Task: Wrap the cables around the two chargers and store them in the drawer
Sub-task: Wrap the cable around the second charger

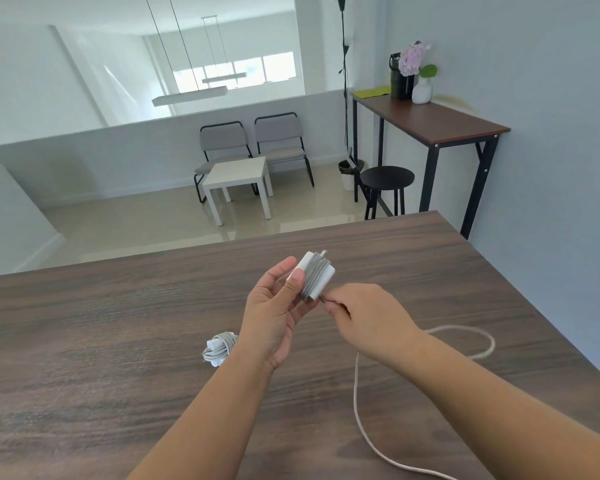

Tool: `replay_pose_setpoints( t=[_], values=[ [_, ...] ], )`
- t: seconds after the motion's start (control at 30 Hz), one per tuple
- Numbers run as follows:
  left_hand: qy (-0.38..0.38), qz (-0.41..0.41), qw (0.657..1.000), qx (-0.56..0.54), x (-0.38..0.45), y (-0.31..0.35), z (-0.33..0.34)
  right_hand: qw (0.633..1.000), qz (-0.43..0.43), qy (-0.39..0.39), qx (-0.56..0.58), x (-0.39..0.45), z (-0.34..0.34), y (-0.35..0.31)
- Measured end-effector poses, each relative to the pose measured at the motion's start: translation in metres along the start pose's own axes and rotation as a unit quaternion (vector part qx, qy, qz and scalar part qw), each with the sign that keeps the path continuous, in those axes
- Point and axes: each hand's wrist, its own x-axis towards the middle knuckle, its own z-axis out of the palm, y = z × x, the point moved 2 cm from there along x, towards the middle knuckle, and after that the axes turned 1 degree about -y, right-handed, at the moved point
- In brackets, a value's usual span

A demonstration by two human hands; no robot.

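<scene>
Head camera looks down on the white charger (317,276), which is lifted above the brown table (118,323) with several grey turns of cable already around its middle. The left hand (274,306) holds this charger, thumb on its near face and fingers behind it, and its long axis tilts up and away to the right. Just at the lower corner, the right hand (364,313) pinches the cable (357,393) with curled fingers; from there the loose part falls to the table and makes a wide loop on the right side. I think the next turn must pass across the long axis. A second charger (219,348) lies wrapped on the table, near the left wrist. No drawer is visible.
</scene>
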Motion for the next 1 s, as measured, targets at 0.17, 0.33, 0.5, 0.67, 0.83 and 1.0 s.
replay_pose_setpoints(
  t=[0.17, 0.33, 0.5, 0.67, 0.83, 1.0],
  values=[
    [-0.041, -0.033, 0.998, 0.038, 0.001, 0.001, -0.003, 0.998, -0.050, -0.006, -0.029, 0.004, -0.013, 0.001],
    [-0.088, -0.095, 0.991, 0.021, 0.000, 0.003, -0.010, 0.996, -0.086, -0.017, -0.030, -0.001, -0.015, 0.002],
    [-0.097, -0.110, 0.989, 0.019, -0.002, -0.004, -0.013, 0.995, -0.094, -0.036, -0.026, -0.005, -0.015, 0.000],
    [-0.060, -0.058, 0.996, 0.026, -0.003, -0.011, -0.006, 0.993, -0.079, -0.061, -0.059, -0.005, -0.020, -0.007],
    [-0.043, 0.055, 0.971, 0.230, -0.002, -0.011, -0.008, 0.987, -0.063, -0.118, -0.090, -0.009, -0.034, -0.018],
    [-0.069, 0.061, 0.948, 0.305, -0.003, -0.006, -0.018, 0.986, -0.043, -0.149, -0.062, -0.003, -0.062, -0.013]
  ],
)
